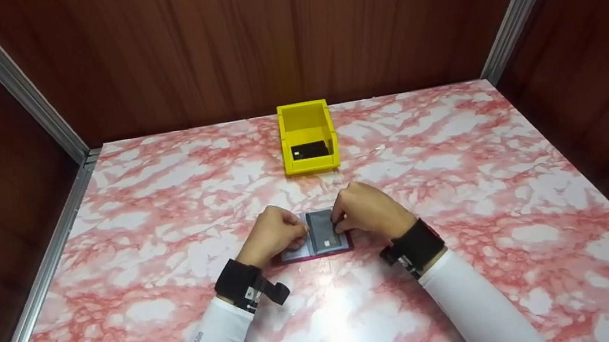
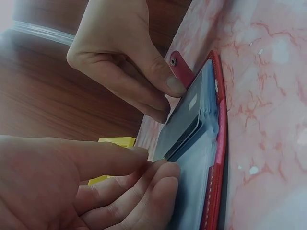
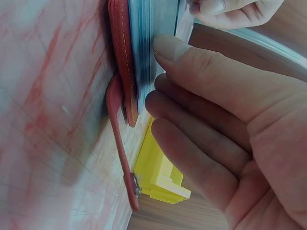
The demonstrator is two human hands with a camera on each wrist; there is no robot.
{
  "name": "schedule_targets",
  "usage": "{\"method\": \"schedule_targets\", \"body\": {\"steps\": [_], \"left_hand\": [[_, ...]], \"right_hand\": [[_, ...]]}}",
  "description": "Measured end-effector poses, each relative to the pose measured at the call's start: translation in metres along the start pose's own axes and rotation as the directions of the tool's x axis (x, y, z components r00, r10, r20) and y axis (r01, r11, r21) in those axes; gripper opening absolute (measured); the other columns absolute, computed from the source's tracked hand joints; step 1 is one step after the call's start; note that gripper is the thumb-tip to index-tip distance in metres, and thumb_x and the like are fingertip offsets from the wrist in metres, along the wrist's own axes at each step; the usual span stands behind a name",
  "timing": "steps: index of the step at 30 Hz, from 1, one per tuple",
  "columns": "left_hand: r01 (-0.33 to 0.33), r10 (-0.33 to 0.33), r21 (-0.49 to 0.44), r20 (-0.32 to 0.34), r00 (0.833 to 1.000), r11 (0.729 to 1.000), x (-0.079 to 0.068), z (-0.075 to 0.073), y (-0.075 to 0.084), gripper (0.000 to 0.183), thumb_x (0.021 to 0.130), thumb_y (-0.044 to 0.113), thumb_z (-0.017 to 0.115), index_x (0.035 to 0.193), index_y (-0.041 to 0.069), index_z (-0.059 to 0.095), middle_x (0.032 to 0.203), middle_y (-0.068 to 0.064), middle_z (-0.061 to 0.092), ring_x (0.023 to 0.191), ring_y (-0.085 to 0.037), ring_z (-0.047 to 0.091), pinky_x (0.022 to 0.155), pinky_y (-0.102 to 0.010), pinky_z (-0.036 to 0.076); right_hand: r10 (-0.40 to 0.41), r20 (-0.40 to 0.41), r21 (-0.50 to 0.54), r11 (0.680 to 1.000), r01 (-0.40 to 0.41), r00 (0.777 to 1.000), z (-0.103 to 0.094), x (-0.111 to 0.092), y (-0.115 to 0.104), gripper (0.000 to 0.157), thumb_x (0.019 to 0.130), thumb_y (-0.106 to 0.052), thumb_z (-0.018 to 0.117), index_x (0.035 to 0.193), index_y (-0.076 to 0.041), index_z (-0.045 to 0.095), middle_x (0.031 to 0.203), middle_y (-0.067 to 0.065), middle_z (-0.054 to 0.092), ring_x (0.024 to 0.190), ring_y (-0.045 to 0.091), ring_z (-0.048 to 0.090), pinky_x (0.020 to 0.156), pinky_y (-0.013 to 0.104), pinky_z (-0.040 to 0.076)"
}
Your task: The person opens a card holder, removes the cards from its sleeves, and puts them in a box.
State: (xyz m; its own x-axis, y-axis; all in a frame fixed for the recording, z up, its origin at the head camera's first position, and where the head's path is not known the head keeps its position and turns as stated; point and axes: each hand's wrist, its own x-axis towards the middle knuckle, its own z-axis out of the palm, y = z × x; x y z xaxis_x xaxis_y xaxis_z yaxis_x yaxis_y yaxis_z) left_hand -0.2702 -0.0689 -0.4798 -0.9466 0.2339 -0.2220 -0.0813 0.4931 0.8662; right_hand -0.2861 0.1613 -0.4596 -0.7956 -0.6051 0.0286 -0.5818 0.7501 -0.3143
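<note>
A red card holder lies spread open on the table, its clear plastic sleeves facing up. A black card with a chip sits in the right-hand sleeve, a dark strip showing along its inner edge. At that edge my left hand pinches the card between thumb and fingertips; the exact contact is partly hidden by the fingers. My right hand holds the outer edge of the sleeve, thumb on the upper face and curled fingers beside it. The holder's snap strap sticks out on the right-hand side.
Beyond the hands stands a yellow bin with a black card inside. The red-and-white marbled table is bounded by brown wood-grain panels at the back and both sides.
</note>
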Motion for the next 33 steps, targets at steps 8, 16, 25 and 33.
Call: {"method": "schedule_targets", "body": {"steps": [8,16,25,33], "left_hand": [[-0.002,0.002,0.028,0.001,1.000,1.000,0.0015,0.0000,-0.0031,0.010,0.094,0.009,0.079,0.093,0.000,0.082,0.075,-0.007,0.078,0.062,-0.010,0.068,0.060,-0.021,0.057],[0.016,-0.016,0.032,-0.001,1.000,0.999,0.0030,0.0003,-0.0039,0.009,0.094,0.008,0.079,0.092,0.000,0.082,0.075,-0.005,0.077,0.062,-0.010,0.068,0.060,-0.021,0.058],[0.008,-0.008,0.027,0.017,1.000,1.000,0.0028,-0.0001,-0.0039,0.013,0.096,0.010,0.078,0.091,-0.002,0.082,0.074,-0.006,0.078,0.061,-0.009,0.069,0.060,-0.021,0.058],[0.016,-0.016,0.020,0.013,1.000,1.000,0.0041,0.0006,-0.0049,0.013,0.096,0.007,0.076,0.090,-0.003,0.081,0.074,-0.006,0.078,0.062,-0.009,0.068,0.060,-0.020,0.058]], "right_hand": [[-0.007,-0.008,0.022,1.000,0.007,1.000,0.0035,-0.0002,0.0031,0.012,0.084,-0.013,0.094,0.095,-0.011,0.089,0.092,0.002,0.085,0.079,0.007,0.072,0.078,0.037,0.066],[0.024,-0.005,0.037,0.999,-0.024,1.000,0.0037,0.0009,0.0019,0.013,0.084,-0.012,0.094,0.096,-0.010,0.089,0.093,0.004,0.086,0.081,0.010,0.074,0.080,0.038,0.067],[0.019,0.003,0.027,0.999,-0.019,1.000,0.0026,0.0007,0.0004,0.013,0.085,-0.012,0.093,0.097,-0.009,0.089,0.094,0.004,0.086,0.083,0.010,0.076,0.081,0.037,0.067],[-0.002,-0.008,0.021,1.000,0.002,1.000,0.0047,0.0021,-0.0018,0.012,0.086,-0.013,0.093,0.096,-0.009,0.089,0.092,0.004,0.086,0.084,0.012,0.077,0.080,0.037,0.066]]}}
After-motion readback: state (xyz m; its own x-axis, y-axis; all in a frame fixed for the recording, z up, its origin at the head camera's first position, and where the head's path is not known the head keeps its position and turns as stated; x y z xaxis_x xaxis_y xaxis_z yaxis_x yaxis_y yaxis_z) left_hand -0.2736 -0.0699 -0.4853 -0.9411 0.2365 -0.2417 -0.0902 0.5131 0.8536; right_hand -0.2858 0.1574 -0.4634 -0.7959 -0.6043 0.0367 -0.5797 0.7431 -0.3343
